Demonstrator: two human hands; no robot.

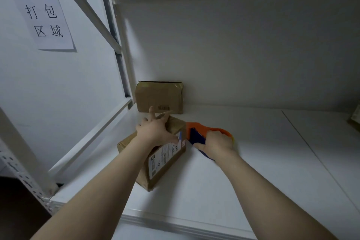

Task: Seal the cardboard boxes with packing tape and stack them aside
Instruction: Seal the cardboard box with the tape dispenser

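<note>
A brown cardboard box (165, 163) with a white shipping label lies on the white shelf surface (243, 171). My left hand (155, 130) presses flat on its top, fingers spread. My right hand (218, 144) grips an orange and blue tape dispenser (196, 130), whose front end touches the box's right far edge. A second brown box (159, 96) stands against the back wall behind the first, a barcode on its front.
A white wall closes the back and the left side. A paper sign (43, 13) with black characters hangs at the upper left. Metal shelf uprights (25, 163) run down the left. Part of another box (355, 117) shows at the right edge.
</note>
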